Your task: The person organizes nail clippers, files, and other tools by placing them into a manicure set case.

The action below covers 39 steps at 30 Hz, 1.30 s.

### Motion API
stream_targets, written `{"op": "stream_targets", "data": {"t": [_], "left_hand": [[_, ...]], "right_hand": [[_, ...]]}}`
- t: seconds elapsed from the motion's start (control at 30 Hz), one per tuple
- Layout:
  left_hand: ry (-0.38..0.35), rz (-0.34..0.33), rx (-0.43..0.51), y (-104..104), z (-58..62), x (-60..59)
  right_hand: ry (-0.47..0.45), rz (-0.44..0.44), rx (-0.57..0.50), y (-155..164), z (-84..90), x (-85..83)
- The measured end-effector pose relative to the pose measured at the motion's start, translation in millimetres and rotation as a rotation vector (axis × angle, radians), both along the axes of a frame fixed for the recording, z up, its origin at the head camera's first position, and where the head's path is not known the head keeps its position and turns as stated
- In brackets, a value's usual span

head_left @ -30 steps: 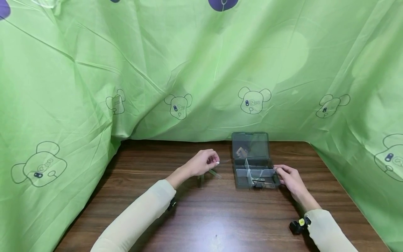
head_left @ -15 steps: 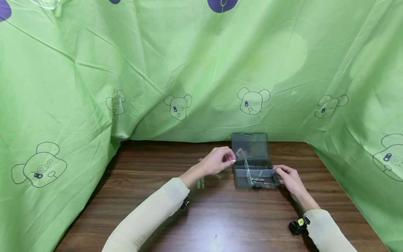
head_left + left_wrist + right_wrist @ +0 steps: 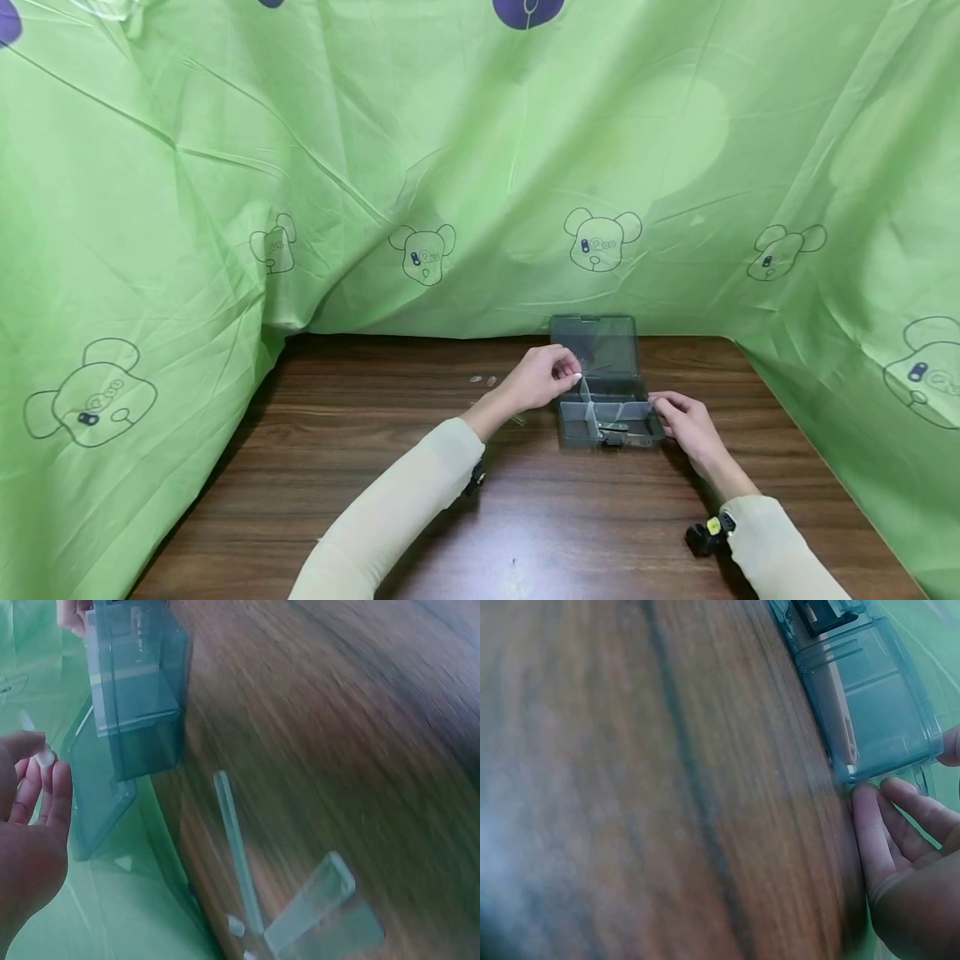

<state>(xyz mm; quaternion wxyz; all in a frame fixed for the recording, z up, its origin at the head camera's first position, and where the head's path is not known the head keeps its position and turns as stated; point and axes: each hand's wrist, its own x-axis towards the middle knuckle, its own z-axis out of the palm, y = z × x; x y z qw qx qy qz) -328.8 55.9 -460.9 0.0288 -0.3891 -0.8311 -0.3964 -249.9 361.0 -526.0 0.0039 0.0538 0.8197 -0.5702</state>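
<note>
A translucent grey compartment box [image 3: 573, 433] lies on the table with its lid [image 3: 600, 342] raised at the back. My left hand [image 3: 545, 377] is over its back left compartment, beside a pale divider. Between thumb and fingers it pinches a small pale piece [image 3: 27, 720], whose kind is too blurred to tell. At the box's right side, my right hand [image 3: 690, 427] holds the wall, thumb near the rim and fingertips [image 3: 866, 796] against the outside. A small metallic item [image 3: 613, 427] sits in a front compartment.
Left of the box, clear plastic strips [image 3: 238, 851] lie on the brown wooden table [image 3: 570, 525], partly behind my left arm in the head view. Small clear oval pieces [image 3: 476, 379] are farther back. Green printed cloth [image 3: 480, 167] hangs behind and at both sides.
My left hand has moved right from above the loose clear strips to the box's back left compartment, uncovering the small oval pieces. My right hand stays at the box's right side.
</note>
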Motion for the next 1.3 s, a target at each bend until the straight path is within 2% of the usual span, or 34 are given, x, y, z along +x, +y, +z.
{"op": "stream_targets", "data": {"t": [0.2, 0.4, 0.77, 1.07, 1.3], "left_hand": [[-0.031, 0.003, 0.018, 12.1, -5.5, 0.8], [-0.024, 0.007, 0.008, 19.7, -11.4, 1.6], [-0.011, -0.016, 0.008, 30.9, -11.5, 3.1], [-0.025, 0.005, -0.039, 39.6, -20.3, -0.9], [-0.023, 0.008, -0.082, 45.4, -18.0, -0.5]], "right_hand": [[0.011, -0.012, -0.006, -2.3, 1.5, 1.0], [0.008, -0.024, -0.006, -2.6, 1.8, 1.1], [-0.033, -0.018, -0.017, 0.2, -0.6, -1.4], [-0.017, -0.035, -0.012, -1.8, -0.8, -0.1], [-0.018, -0.041, -0.017, -1.9, -0.3, -0.3]]}}
